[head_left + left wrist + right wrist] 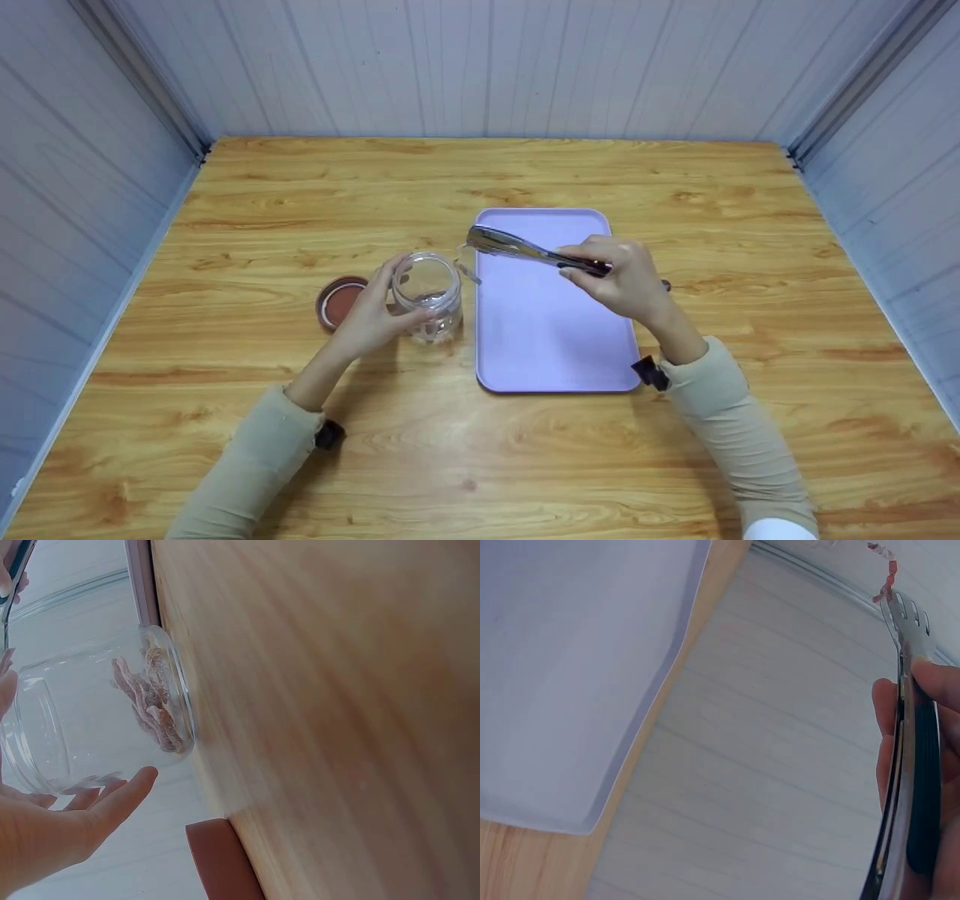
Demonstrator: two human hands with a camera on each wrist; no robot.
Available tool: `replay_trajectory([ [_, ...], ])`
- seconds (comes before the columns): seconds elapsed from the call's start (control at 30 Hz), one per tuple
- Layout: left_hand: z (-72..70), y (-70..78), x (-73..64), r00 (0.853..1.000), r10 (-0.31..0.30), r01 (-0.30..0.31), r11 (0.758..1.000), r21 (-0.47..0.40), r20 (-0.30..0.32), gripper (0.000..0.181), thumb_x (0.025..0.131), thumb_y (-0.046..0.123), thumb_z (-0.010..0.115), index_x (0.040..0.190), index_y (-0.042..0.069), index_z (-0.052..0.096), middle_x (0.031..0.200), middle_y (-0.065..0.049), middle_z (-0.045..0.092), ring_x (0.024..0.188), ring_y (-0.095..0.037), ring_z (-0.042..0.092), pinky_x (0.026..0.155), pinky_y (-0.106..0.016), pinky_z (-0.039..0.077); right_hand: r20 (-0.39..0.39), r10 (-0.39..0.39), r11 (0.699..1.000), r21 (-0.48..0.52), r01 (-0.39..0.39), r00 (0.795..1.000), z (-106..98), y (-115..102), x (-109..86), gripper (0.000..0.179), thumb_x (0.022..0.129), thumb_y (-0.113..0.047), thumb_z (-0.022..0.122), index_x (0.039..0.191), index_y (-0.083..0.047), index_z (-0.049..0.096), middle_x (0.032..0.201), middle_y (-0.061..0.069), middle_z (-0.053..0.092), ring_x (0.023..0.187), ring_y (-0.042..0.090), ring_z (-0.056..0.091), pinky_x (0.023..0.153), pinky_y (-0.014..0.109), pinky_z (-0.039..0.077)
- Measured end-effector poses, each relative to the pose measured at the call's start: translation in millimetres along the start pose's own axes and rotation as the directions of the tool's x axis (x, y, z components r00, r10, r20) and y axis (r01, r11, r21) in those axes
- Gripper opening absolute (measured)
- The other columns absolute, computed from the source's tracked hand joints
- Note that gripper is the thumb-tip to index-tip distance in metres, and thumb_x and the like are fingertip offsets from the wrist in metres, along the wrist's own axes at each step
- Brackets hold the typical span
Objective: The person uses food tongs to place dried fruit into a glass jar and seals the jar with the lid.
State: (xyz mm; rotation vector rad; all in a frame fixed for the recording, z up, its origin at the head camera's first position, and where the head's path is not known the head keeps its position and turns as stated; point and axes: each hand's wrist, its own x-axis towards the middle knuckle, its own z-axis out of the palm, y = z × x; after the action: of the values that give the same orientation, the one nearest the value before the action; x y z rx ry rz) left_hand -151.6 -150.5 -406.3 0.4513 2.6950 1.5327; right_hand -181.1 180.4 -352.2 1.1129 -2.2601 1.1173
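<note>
My left hand (pixel 373 313) grips a clear jar (pixel 444 306), with the thumb on its near side and fingers around the far left. Wrinkled, pale-dusted brownish strips (pixel 150 701) lie at the bottom of the jar in the left wrist view. My right hand (pixel 621 276) holds metal tongs (pixel 911 712) with dark handle grips, raised over the tray. From the tongs' pronged tips hangs a thin reddish strip (pixel 892 576), seen just right of the jar's mouth in the head view. The jar's mouth is uncovered.
A lilac tray (pixel 555 352) lies to the right of the jar, under the tongs. The reddish-brown lid (pixel 345 304) rests upside down left of the jar, partly behind my left hand. Pale panelled walls (pixel 480 67) border the wooden table (pixel 420 465) at the back and sides.
</note>
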Motion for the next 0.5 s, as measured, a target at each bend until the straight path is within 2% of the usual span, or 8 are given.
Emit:
replay_trajectory([
  [0.33, -0.6, 0.1, -0.2, 1.0, 0.003, -0.003, 1.0, -0.016, 0.012, 0.086, 0.07, 0.034, 0.074, 0.137, 0.01, 0.026, 0.132, -0.011, 0.037, 0.119, -0.024, 0.035, 0.097, -0.043, 0.026, -0.026, -0.037, 0.999, 0.005, 0.037, 0.999, 20.5, -8.4, 13.8, 0.018, 0.075, -0.006, 0.069, 0.093, -0.007, 0.07, 0.074, -0.002, 0.062, 0.054, 0.007, 0.044, 0.044, 0.022, 0.034],
  [0.43, -1.3, 5.2, -1.1, 1.0, -0.008, 0.008, 1.0, -0.027, 0.014, 0.086, 0.07, 0.029, 0.074, 0.137, 0.008, 0.025, 0.132, -0.013, 0.036, 0.119, -0.026, 0.034, 0.097, -0.044, 0.025, -0.024, -0.049, 0.999, -0.016, 0.049, 0.999, 25.5, -10.4, 16.7, 0.018, 0.076, -0.008, 0.069, 0.093, -0.007, 0.07, 0.074, -0.002, 0.062, 0.055, 0.006, 0.045, 0.045, 0.022, 0.035],
  [0.5, -2.7, 15.0, -3.4, 1.0, -0.015, 0.016, 0.999, -0.04, 0.018, 0.084, 0.072, 0.024, 0.074, 0.137, 0.005, 0.024, 0.132, -0.016, 0.034, 0.12, -0.029, 0.033, 0.097, -0.046, 0.024, -0.023, -0.062, 0.997, -0.04, 0.062, 0.998, 28.8, -11.0, 18.1, 0.018, 0.076, -0.009, 0.068, 0.093, -0.007, 0.07, 0.074, -0.002, 0.062, 0.055, 0.006, 0.045, 0.045, 0.022, 0.035],
])
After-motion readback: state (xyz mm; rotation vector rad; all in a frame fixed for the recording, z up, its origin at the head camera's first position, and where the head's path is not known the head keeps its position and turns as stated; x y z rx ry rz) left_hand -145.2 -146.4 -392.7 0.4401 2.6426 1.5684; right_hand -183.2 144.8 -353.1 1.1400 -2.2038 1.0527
